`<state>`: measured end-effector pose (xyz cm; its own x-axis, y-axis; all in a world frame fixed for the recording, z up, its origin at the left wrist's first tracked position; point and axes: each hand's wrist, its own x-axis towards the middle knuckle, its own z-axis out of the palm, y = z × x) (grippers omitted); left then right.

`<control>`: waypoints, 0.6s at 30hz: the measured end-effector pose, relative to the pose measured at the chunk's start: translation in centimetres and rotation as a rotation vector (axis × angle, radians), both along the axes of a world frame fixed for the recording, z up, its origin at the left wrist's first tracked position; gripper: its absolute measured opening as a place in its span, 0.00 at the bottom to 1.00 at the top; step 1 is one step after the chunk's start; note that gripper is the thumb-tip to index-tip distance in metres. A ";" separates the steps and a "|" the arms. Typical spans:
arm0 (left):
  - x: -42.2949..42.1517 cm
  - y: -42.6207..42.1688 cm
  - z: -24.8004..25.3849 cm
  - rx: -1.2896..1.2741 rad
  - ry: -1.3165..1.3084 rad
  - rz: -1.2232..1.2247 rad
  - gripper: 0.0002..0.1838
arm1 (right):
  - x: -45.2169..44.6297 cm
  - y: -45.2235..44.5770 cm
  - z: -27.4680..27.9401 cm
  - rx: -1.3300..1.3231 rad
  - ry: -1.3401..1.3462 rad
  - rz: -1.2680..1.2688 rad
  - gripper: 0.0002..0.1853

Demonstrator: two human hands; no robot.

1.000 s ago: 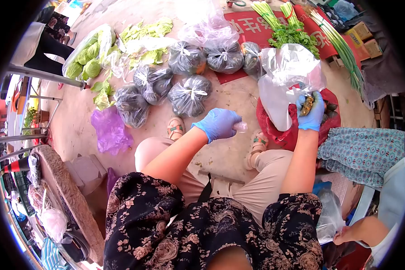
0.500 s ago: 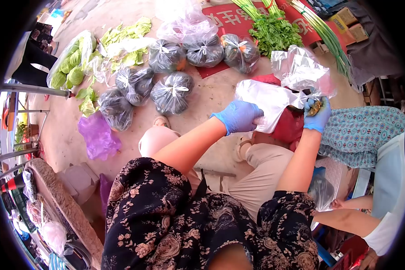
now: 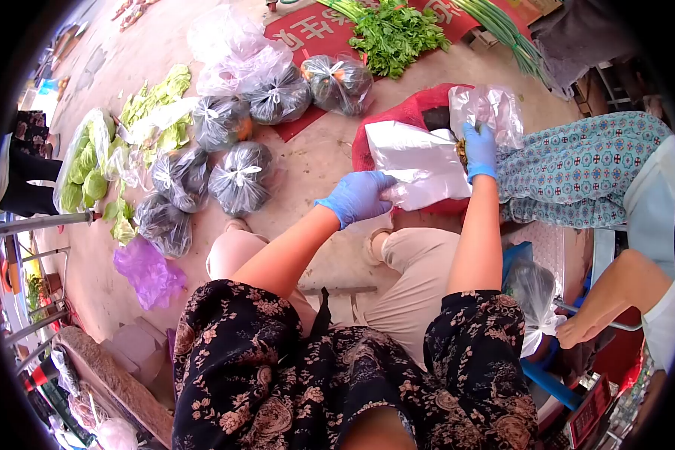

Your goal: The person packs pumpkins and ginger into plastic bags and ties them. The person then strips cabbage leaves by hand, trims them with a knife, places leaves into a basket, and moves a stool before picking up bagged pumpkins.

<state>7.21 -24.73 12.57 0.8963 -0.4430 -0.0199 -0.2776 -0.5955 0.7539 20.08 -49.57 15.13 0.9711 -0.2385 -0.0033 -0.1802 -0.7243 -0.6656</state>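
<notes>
My left hand (image 3: 355, 199), in a blue glove, pinches the lower left edge of a thin whitish plastic bag (image 3: 416, 161). The bag stretches across to my right hand (image 3: 480, 152), also gloved in blue. Its fingers are closed on the bag's other side, beside a brownish-yellow lumpy item (image 3: 462, 153) partly hidden by the hand. Another part of clear plastic (image 3: 495, 109) sticks up beyond my right hand. Below and behind the bag lies an open red mesh sack (image 3: 397, 112) with dark contents showing.
Several tied bags of dark round produce (image 3: 241, 176) stand on the ground at centre-left. Cabbages in a bag (image 3: 90, 169), loose leaves (image 3: 157, 105) and a purple bag (image 3: 148, 274) lie further left. Celery (image 3: 394, 34) rests on a red banner. A person's hand (image 3: 574, 330) holds a tied bag at right.
The plastic bag is now stretched flat between my hands, over the red sack. My view has shifted right, so the ground items appear further left. The other person's arm has moved.
</notes>
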 end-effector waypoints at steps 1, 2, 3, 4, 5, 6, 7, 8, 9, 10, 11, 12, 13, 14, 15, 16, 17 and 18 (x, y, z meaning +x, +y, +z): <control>0.2 0.0 0.0 -0.011 0.029 0.039 0.18 | -0.1 0.7 -0.3 0.004 -0.049 0.032 0.27; 0.4 0.7 0.2 -0.052 0.076 0.049 0.21 | -0.6 1.3 0.0 -0.091 -0.023 0.041 0.28; 0.5 0.8 0.0 -0.129 0.099 0.122 0.22 | -1.0 1.6 0.0 -0.185 0.004 0.051 0.29; 0.5 0.8 -0.3 -0.206 0.125 0.194 0.23 | -1.0 1.6 0.1 -0.224 0.095 0.040 0.32; 0.8 0.7 -0.5 -0.283 0.154 0.263 0.24 | -1.0 2.2 0.7 -0.259 0.102 0.037 0.32; 1.0 0.8 -0.6 -0.357 0.160 0.307 0.25 | -1.3 2.9 1.4 -0.274 0.071 0.011 0.32; 1.2 1.0 -1.0 -0.487 0.238 0.332 0.25 | -1.6 3.6 2.1 -0.289 0.039 -0.017 0.33; 1.5 1.3 -1.6 -0.619 0.317 0.355 0.26 | -1.5 3.7 1.9 -0.305 -0.035 0.022 0.31; 1.6 1.9 -2.1 -0.750 0.401 0.376 0.27 | -1.4 4.2 1.7 -0.276 -0.092 0.044 0.26; 1.5 2.2 -1.4 -0.878 0.484 0.394 0.23 | -1.1 4.6 1.3 -0.094 -0.128 0.092 0.23; 1.3 2.6 -0.9 -1.010 0.480 0.410 0.19 | -1.1 5.2 1.2 0.087 -0.165 0.142 0.19; 1.7 2.9 -1.2 -1.015 0.478 0.446 0.18 | -0.9 5.6 1.0 0.266 -0.113 0.175 0.17; 1.8 3.5 -1.3 -1.018 0.472 0.487 0.17 | -1.0 6.7 1.5 0.449 -0.061 0.212 0.14; 1.7 4.0 -1.0 -1.064 0.457 0.520 0.15 | -1.9 8.6 3.3 0.503 0.000 0.216 0.13; 1.6 4.6 0.1 -1.108 0.487 0.589 0.15 | -2.4 9.9 3.8 0.651 0.038 0.322 0.15; 1.7 5.1 0.3 -1.163 0.527 0.631 0.16 | -3.0 11.2 4.0 0.725 0.102 0.405 0.18; 1.6 5.8 0.3 -1.219 0.563 0.682 0.16 | -3.6 12.6 4.0 0.801 0.171 0.495 0.21; 1.5 6.6 0.4 -1.289 0.581 0.649 0.17 | -4.3 13.8 4.2 0.811 0.218 0.568 0.24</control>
<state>8.67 -18.09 12.96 0.9386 0.0133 -0.3447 0.2632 0.6183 0.7405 15.73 -35.73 19.37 0.8988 0.4117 -0.1502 -0.1261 -0.0853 -0.9883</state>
